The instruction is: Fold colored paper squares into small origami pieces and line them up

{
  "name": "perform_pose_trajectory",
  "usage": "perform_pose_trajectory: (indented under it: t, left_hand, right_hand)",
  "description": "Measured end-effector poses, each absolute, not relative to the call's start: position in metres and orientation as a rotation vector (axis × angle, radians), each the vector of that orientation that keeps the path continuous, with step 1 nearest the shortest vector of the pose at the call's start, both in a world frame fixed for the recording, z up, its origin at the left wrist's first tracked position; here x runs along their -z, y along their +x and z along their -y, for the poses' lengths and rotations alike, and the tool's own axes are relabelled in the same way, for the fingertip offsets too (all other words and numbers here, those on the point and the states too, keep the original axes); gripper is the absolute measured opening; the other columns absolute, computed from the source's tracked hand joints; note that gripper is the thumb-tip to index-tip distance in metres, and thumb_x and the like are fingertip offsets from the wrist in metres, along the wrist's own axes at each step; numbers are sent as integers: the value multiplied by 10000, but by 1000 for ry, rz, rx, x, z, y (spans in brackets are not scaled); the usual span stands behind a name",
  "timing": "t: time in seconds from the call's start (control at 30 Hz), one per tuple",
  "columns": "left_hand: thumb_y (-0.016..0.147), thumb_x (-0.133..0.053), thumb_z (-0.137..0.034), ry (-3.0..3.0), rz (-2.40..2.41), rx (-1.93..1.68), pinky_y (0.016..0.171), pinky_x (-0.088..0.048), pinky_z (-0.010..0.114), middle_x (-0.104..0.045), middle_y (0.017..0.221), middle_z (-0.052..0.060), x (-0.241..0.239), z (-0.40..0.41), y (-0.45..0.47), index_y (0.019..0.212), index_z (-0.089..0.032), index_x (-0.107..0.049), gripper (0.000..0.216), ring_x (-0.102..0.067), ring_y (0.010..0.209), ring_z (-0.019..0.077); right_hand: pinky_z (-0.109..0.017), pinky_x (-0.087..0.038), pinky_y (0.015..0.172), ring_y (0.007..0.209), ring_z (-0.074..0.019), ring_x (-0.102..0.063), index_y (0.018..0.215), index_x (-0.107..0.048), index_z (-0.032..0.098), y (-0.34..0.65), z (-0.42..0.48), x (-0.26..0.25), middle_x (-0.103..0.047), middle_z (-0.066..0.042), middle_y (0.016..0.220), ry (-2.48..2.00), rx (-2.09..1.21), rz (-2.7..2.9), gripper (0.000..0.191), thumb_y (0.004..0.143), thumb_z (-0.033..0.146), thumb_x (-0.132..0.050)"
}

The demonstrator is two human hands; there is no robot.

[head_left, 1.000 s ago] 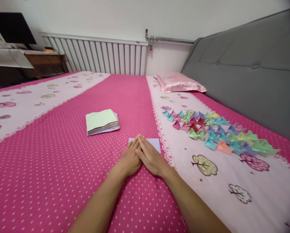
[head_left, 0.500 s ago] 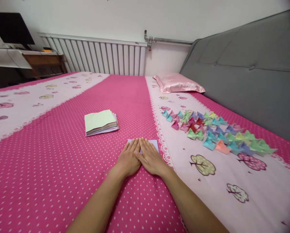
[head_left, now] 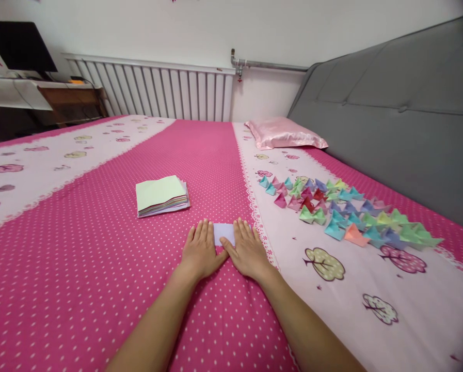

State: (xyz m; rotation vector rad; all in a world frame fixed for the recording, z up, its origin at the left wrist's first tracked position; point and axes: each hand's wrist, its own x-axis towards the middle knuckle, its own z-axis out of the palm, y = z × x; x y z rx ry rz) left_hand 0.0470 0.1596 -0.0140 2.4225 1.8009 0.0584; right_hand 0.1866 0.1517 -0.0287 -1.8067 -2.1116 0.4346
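Lying flat at lower centre of the frame, a lavender paper rectangle (head_left: 223, 234) runs its long axis left to right. The left hand (head_left: 201, 253) rests palm-down at its left end, the right hand (head_left: 250, 253) across its right part, fingers straight and slightly apart, gripping nothing. Beneath spreads a dotted pink bedspread (head_left: 204, 160) with lace-print borders. A ribbed white radiator (head_left: 157, 88) fills upper centre-left; a grey padded headboard (head_left: 401, 77), upper right. Crisp, pointed paper boats (head_left: 334, 230) cluster centre-right, below a satiny pillow (head_left: 283, 133); a wavy-edged paper stack (head_left: 161, 191) sits left of centre.
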Motion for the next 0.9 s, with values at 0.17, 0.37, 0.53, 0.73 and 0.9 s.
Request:
perform_pose_trajectory:
  t: [0.17,0.37,0.53,0.73,0.9]
  left_hand:
    - [747,-258,-644,2362,-1844,-42,1056,-75,460,-144,1426,205,10,-160,47,1357,24,-202,906,-78,1328,302]
    - [721,-216,-700,2348,-1876,11,1057,-57,449,-100,1433,204,7,-158,48,1359,43,-164,981,-54,1331,306]
    - [685,-191,-745,2329,-1914,11,1055,-67,442,-91,1428,219,6,-158,47,1358,48,-162,1041,-51,1332,308]
    - [688,-212,-742,2267,-1986,-85,1060,-79,425,-122,1433,216,12,-162,47,1358,48,-163,1037,-72,1332,305]
    - [810,-232,-577,2181,-2007,-325,1044,-165,412,-281,1395,218,9,-167,47,1331,28,-248,799,-225,1301,288]
  right_hand:
    - [-448,-16,1065,1336,-272,-69,1367,-181,5,188,-153,30,-150,-157,1438,-1896,-413,2046,836,825,637,-116]
    - [-458,5,1059,1334,-272,-83,1364,-175,-14,190,-152,27,-153,-173,1433,-1968,-385,1988,853,821,640,-114]
    - [-456,12,1057,1335,-276,-70,1363,-169,-21,193,-154,27,-139,-178,1436,-2016,-400,1923,846,824,630,-148]
    - [-437,-68,1052,1313,-278,-166,1352,-246,17,195,-158,24,-246,-167,1415,-2025,-349,1830,722,839,521,-307]
    - [-389,-250,989,1177,-277,-387,1294,-367,67,201,-165,20,-474,-154,1265,-1989,-278,1669,608,777,368,-471]
